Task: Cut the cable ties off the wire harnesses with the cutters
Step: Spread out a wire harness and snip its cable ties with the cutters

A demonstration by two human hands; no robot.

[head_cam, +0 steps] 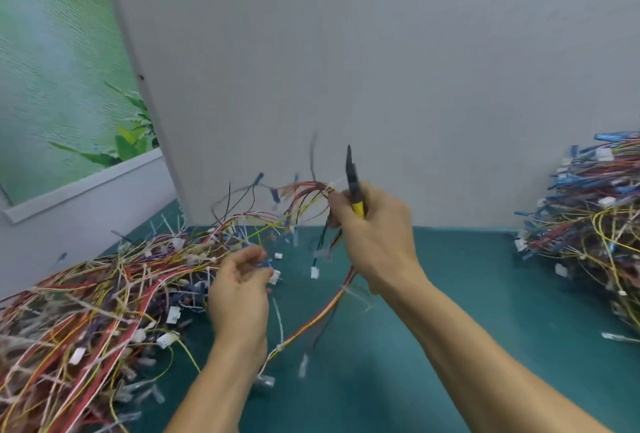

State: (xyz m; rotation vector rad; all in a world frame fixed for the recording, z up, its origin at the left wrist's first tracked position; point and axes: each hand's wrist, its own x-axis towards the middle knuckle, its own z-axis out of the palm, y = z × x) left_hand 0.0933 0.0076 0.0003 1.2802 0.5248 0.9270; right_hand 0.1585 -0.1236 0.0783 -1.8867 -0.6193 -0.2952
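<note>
My right hand (pixel 375 235) is raised above the green table and grips the yellow-handled cutters (pixel 354 186), whose black jaws point up. The same hand holds a wire harness (pixel 304 195) of red, yellow and black wires; the harness arches to the left of the hand and trails down to the table below it. My left hand (pixel 239 289) hovers lower at the centre left with its fingers loosely curled beside blue and white connectors at the edge of the big pile; whether it holds them cannot be told. White cable ties show on the trailing wires.
A large tangled pile of harnesses (pixel 86 315) fills the left of the green table (pixel 450 294). A second pile (pixel 588 224) is heaped at the right edge. A grey partition wall (pixel 381 51) stands right behind the table.
</note>
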